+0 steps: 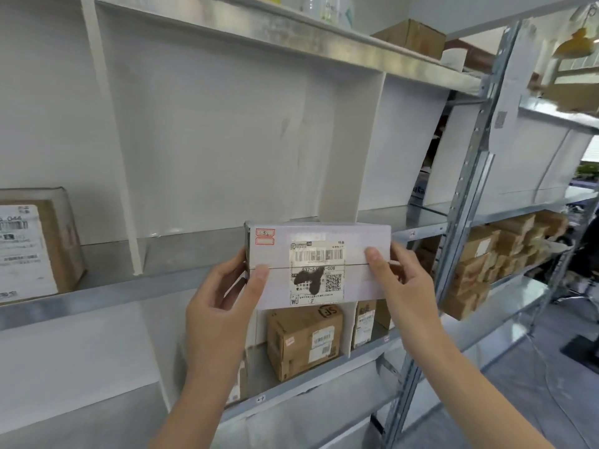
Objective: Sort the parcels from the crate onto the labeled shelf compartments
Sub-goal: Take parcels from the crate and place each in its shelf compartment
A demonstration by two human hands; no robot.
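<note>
Label (317,273) "WU", "-008" on white parcel (351,280)

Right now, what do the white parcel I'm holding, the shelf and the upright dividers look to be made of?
White parcel: probably cardboard, matte white, judging by its flap seam and stuck-on paper label. Shelf: metal, likely galvanised steel, with a dull grey sheen. Dividers: matte white board, perhaps foam or plastic; the look leaves it open.
</note>
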